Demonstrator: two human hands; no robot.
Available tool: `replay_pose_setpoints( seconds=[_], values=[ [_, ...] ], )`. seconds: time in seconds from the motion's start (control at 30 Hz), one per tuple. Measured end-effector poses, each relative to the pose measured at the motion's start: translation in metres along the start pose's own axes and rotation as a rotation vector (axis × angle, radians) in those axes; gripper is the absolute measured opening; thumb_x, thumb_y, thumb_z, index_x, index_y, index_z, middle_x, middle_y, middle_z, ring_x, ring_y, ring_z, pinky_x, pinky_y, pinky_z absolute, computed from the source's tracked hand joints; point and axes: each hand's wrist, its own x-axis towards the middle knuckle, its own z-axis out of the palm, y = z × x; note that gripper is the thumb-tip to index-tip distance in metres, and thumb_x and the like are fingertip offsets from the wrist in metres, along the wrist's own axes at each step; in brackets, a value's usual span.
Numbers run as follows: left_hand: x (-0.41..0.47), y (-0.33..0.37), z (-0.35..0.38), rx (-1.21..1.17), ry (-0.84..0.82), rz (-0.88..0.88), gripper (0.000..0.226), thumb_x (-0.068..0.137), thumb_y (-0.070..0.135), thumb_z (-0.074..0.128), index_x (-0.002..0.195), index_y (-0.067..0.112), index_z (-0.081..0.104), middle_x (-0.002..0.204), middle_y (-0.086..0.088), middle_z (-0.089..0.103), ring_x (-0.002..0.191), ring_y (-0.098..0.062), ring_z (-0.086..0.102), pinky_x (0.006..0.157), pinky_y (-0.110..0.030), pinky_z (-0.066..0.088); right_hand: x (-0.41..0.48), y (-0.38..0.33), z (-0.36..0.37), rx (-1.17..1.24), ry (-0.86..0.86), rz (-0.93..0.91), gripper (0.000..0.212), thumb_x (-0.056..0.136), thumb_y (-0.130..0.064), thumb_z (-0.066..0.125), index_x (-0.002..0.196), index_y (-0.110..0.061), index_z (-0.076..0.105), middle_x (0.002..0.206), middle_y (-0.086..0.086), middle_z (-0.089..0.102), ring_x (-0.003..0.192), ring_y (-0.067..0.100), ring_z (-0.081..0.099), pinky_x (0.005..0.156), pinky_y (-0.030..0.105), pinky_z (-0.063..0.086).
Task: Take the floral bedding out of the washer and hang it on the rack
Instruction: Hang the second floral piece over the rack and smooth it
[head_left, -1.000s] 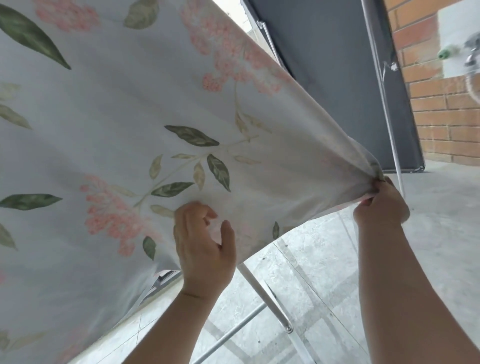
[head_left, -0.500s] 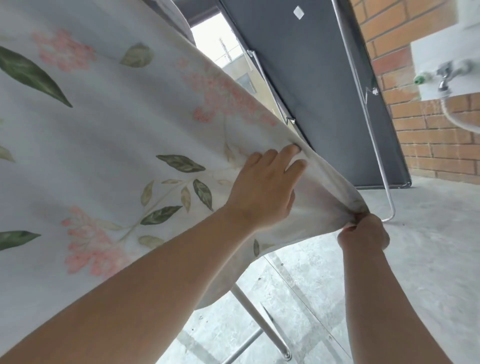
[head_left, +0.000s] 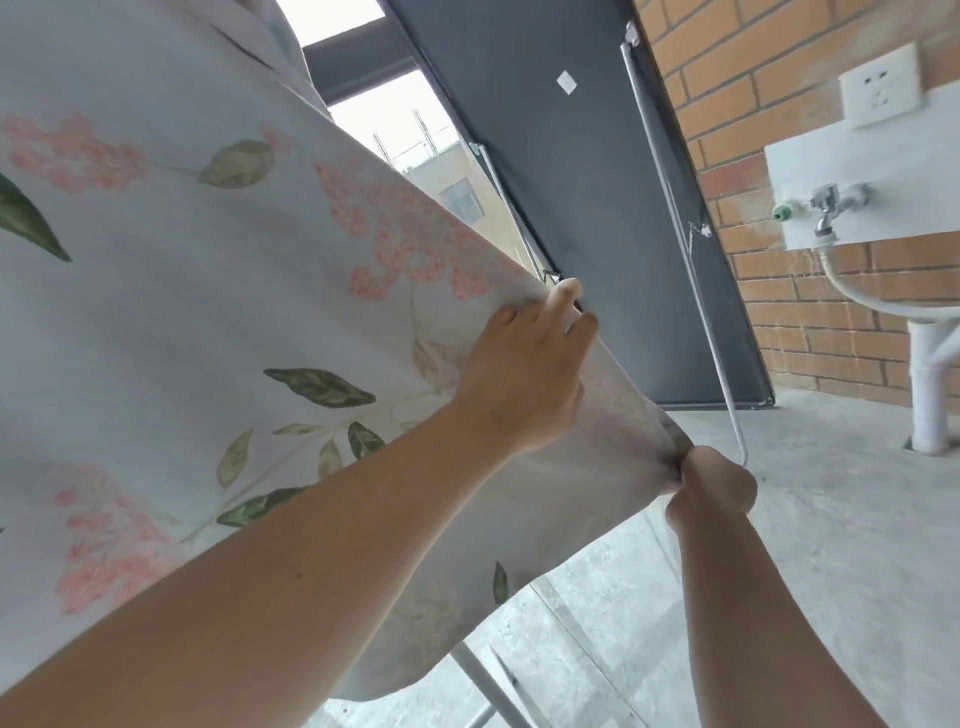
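The floral bedding (head_left: 218, 322), pale with pink blossoms and green leaves, is draped over the rack and fills the left half of the view. My left hand (head_left: 524, 374) lies on its upper edge, with the fingertips curled over the fold by a metal rack bar (head_left: 524, 234). My right hand (head_left: 711, 488) grips the bunched lower corner of the bedding and holds it taut. A white rack leg (head_left: 483, 680) shows under the cloth. The washer is out of view.
A dark grey panel (head_left: 587, 208) with a metal tube frame (head_left: 675, 234) leans behind the bedding. On the right stands a brick wall (head_left: 753, 78) with a socket, a tap (head_left: 826, 208) and a white basin on a pipe (head_left: 930, 384). The floor (head_left: 831, 545) is bare concrete.
My left hand went from under the cloth's lower edge up onto its top edge and slid further along it. My right hand kept its grip on the corner.
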Motion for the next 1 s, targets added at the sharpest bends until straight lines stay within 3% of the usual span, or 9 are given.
replay_pose_setpoints(
  seconds=[0.1, 0.2, 0.37, 0.47, 0.57, 0.7, 0.83, 0.9, 1.0],
  values=[
    [-0.005, -0.026, -0.027, -0.061, 0.063, -0.107, 0.028, 0.088, 0.03, 0.055, 0.11, 0.014, 0.06, 0.142, -0.012, 0.048, 0.091, -0.029, 0.063, 0.085, -0.041, 0.048, -0.023, -0.007, 0.004, -0.379, 0.021, -0.228, 0.028, 0.084, -0.004, 0.051, 0.109, 0.003, 0.062, 0.087, 0.008, 0.062, 0.085, 0.034, 0.059, 0.075, 0.036, 0.044],
    [0.0, -0.054, -0.072, -0.165, 0.093, -0.174, 0.015, 0.088, 0.03, 0.057, 0.093, 0.016, 0.06, 0.108, -0.002, 0.06, 0.066, -0.024, 0.059, 0.064, -0.038, 0.049, -0.078, -0.019, 0.022, -0.623, -0.095, -0.392, 0.022, 0.09, -0.008, 0.051, 0.103, -0.016, 0.066, 0.099, 0.001, 0.061, 0.1, 0.029, 0.057, 0.082, 0.032, 0.04],
    [0.042, -0.122, -0.193, -0.177, -0.139, -0.231, 0.015, 0.076, 0.024, 0.069, 0.079, 0.021, 0.054, 0.074, 0.004, 0.051, 0.049, -0.019, 0.053, 0.044, -0.025, 0.03, -0.205, -0.089, 0.092, -0.595, -0.373, -0.378, 0.018, 0.096, -0.012, 0.059, 0.104, -0.016, 0.074, 0.104, -0.003, 0.071, 0.102, 0.02, 0.064, 0.098, 0.037, 0.05],
    [0.076, -0.171, -0.282, -0.186, -0.251, -0.317, 0.029, 0.057, 0.019, 0.078, 0.066, 0.023, 0.05, 0.062, 0.004, 0.048, 0.043, -0.02, 0.052, 0.047, -0.024, 0.018, -0.283, -0.15, 0.133, -0.602, -0.426, -0.251, 0.014, 0.094, -0.012, 0.061, 0.094, -0.019, 0.073, 0.099, -0.001, 0.074, 0.096, 0.022, 0.068, 0.088, 0.038, 0.052],
    [0.094, -0.211, -0.352, -0.207, -0.329, -0.395, 0.034, 0.051, 0.012, 0.08, 0.063, 0.021, 0.049, 0.059, 0.002, 0.047, 0.043, -0.022, 0.051, 0.047, -0.025, 0.017, -0.359, -0.203, 0.154, -0.684, -0.502, -0.152, 0.016, 0.094, -0.01, 0.057, 0.096, -0.019, 0.071, 0.099, 0.001, 0.074, 0.082, 0.019, 0.066, 0.071, 0.028, 0.049],
    [0.097, -0.257, -0.421, -0.318, -0.383, -0.429, 0.024, 0.062, 0.01, 0.075, 0.073, 0.021, 0.056, 0.068, 0.004, 0.052, 0.052, -0.022, 0.056, 0.045, -0.027, 0.032, -0.433, -0.257, 0.173, -0.848, -0.606, -0.109, 0.027, 0.09, -0.001, 0.052, 0.101, -0.018, 0.069, 0.1, 0.002, 0.073, 0.08, 0.016, 0.065, 0.067, 0.023, 0.049],
    [0.091, -0.281, -0.467, -0.538, -0.376, -0.547, 0.013, 0.079, 0.021, 0.064, 0.091, 0.027, 0.063, 0.09, 0.009, 0.06, 0.072, -0.017, 0.062, 0.052, -0.028, 0.043, -0.485, -0.284, 0.196, -1.096, -0.891, -0.18, 0.027, 0.079, -0.003, 0.064, 0.098, -0.022, 0.069, 0.093, -0.003, 0.071, 0.077, 0.005, 0.069, 0.068, 0.024, 0.057],
    [0.089, -0.287, -0.472, -0.559, -0.31, -0.514, 0.017, 0.07, 0.019, 0.07, 0.084, 0.025, 0.063, 0.084, 0.008, 0.059, 0.066, -0.019, 0.06, 0.051, -0.03, 0.047, -0.502, -0.285, 0.203, -1.207, -1.072, -0.208, 0.019, 0.078, -0.006, 0.066, 0.093, -0.016, 0.065, 0.077, -0.009, 0.064, 0.058, -0.006, 0.06, 0.054, 0.012, 0.046],
    [0.074, -0.308, -0.469, -0.505, -0.222, -0.575, 0.031, 0.053, 0.019, 0.08, 0.079, 0.023, 0.064, 0.078, 0.006, 0.058, 0.064, -0.02, 0.057, 0.053, -0.03, 0.046, -0.511, -0.26, 0.208, -1.414, -1.221, -0.265, 0.051, 0.071, -0.016, 0.079, 0.117, -0.024, 0.058, 0.096, -0.009, 0.065, 0.077, -0.004, 0.062, 0.065, 0.016, 0.05]
  ],
)
